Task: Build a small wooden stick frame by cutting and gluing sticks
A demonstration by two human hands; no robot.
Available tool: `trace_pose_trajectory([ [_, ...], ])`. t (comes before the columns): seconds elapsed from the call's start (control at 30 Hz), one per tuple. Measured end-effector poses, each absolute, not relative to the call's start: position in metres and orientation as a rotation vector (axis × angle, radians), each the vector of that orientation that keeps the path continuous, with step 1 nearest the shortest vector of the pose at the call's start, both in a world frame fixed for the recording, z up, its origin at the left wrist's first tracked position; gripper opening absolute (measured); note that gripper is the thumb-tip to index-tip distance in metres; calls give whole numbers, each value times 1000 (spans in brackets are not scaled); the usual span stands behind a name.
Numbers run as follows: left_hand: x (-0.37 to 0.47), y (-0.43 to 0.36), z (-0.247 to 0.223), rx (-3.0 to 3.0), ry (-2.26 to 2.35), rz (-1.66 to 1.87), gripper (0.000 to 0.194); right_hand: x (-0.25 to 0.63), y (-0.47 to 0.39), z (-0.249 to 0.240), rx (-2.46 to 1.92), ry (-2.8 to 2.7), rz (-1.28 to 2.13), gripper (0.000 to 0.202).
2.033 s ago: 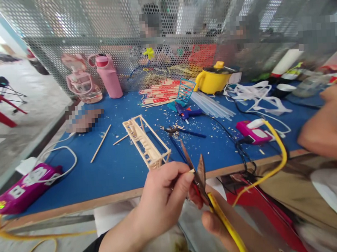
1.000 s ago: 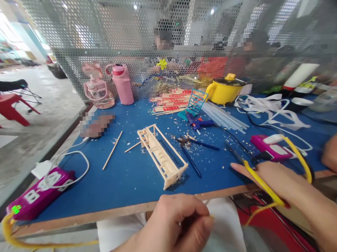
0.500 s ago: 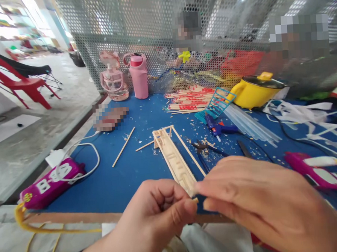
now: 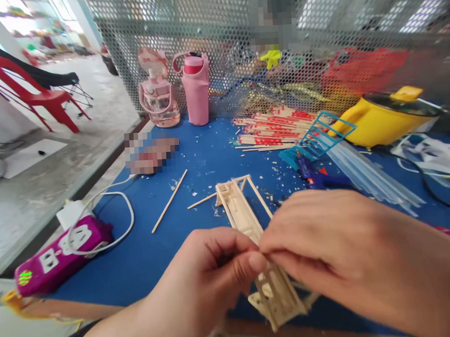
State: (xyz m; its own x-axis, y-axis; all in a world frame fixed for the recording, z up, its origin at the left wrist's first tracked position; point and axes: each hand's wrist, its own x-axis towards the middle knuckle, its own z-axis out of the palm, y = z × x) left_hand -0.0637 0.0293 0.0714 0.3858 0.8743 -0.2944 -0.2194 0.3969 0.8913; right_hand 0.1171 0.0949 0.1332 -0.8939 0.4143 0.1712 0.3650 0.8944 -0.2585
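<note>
– Where the left hand meets the right hand, how are the fingers?
– Left thumb and forefinger are together, right fingertips bunched against them; I cannot tell what they pinch.
– And the narrow frame of pale wooden sticks?
– Beneath the fingertips, over the flat blue tabletop.
– Beyond it?
– A dark-blue glue gun, then a pile of slim red-marked wooden sticks.

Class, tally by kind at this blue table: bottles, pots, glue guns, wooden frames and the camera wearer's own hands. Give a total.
Bottles: 2
Pots: 1
Glue guns: 1
Wooden frames: 1
Hands: 2
Total: 7
</note>
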Motion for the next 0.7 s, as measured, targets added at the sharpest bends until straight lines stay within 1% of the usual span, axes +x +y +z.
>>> trace_pose_trajectory([
  [0.1, -73, 38, 60, 677, 1063, 1111, 26, 110, 119, 125, -649, -2760, 399, 14],
  [0.17, -77, 46, 56, 498, 1104, 1222, 21, 107, 130, 119, -689, -2728, 435, 13],
  [0.23, -76, 53, 55, 398, 1053, 1165, 16, 103, 135, 114, -708, -2739, 468, 13],
  [0.33, -70, 63, 59, 380, 956, 1032, 20, 99, 137, 111, -755, -2756, 516, 14],
  [0.53, -66, 73, 67, 399, 965, 992, 16, 92, 139, 116, -906, -2769, 645, 18],
  [0.7, -70, 75, 71, 425, 1009, 961, 26, 86, 142, 122, -917, -2859, 598, 17],
])
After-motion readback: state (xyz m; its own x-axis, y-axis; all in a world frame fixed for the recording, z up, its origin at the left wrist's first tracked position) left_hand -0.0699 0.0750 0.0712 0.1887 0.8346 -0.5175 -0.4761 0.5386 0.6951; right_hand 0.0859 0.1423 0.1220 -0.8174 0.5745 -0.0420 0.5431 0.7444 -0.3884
